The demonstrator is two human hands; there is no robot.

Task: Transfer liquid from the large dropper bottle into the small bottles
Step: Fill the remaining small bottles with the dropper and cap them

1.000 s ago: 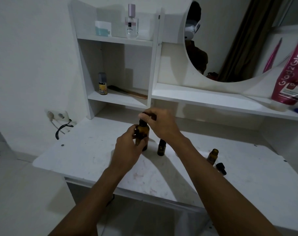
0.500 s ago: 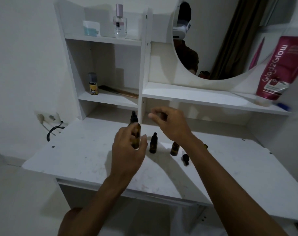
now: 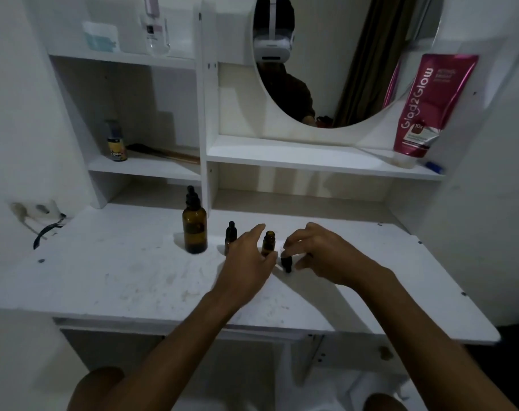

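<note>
Large dropper bottle (image 3: pixel 194 229) now hands-free, upright, tip up; left grip (image 3: pixel 246 259) spread, right grip (image 3: pixel 323 256) tight on black cap (image 3: pixel 287 265).

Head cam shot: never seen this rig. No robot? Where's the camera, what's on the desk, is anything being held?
There is no robot here. A person works with bare hands, and one wide-angle camera worn on their head looks forward and down, so both arms enter from the bottom of the picture.

On the white table stand a large amber dropper bottle with its cap on, a small capped bottle and a small open bottle.

The left hand holds nothing; its fingers are straight, beside the small open bottle. The right hand curls its fingers round a black dropper cap low at the table. I cannot tell whether the cap is lifted.

The mirror behind reflects the headset.
</note>
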